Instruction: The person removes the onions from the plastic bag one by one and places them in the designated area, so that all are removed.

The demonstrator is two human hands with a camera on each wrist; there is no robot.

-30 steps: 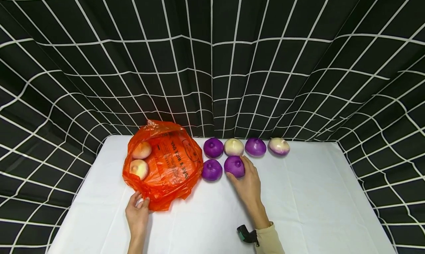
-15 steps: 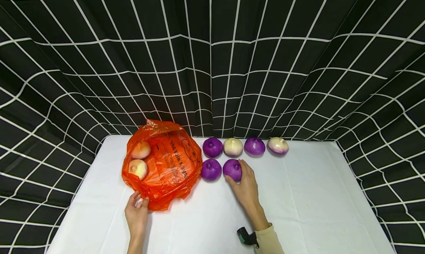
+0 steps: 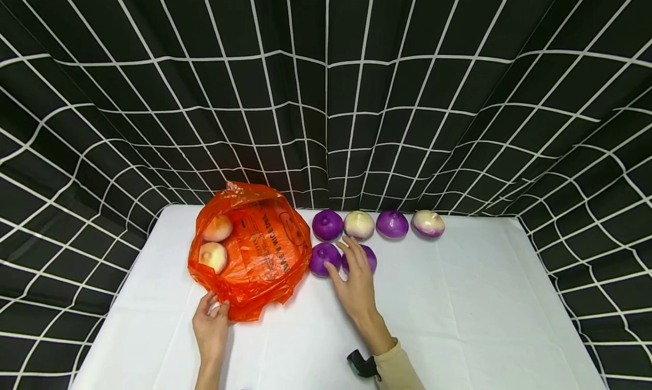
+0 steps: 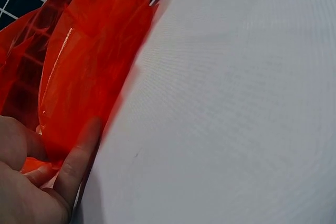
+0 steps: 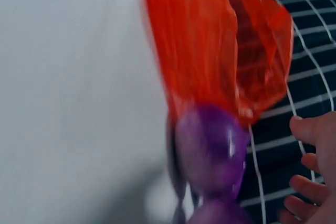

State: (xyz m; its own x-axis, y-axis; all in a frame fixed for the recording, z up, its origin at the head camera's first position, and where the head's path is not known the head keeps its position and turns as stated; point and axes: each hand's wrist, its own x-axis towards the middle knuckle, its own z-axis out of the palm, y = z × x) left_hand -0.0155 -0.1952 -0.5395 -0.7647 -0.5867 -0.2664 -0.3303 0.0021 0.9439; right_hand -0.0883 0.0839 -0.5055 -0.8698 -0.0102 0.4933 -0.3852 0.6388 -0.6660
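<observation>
My left hand pinches the near edge of an open orange plastic bag; the left wrist view shows the film between thumb and fingers. Two pale onions lie inside the bag at its left. Over the front row my right hand hovers with fingers spread, holding nothing. Below it, one purple onion is partly hidden by the fingers. Another purple onion sits to its left, beside the bag. In the right wrist view, the fingers are apart from the purple onion.
Behind stands a row: a purple onion, a white one, a second purple one and a white-and-purple one. The white tabletop ends at a black gridded curtain.
My right hand set the front-right purple onion down and let go of it. It then moved left, with fingers spread, over the front onions. The left hand kept its grip on the bag.
</observation>
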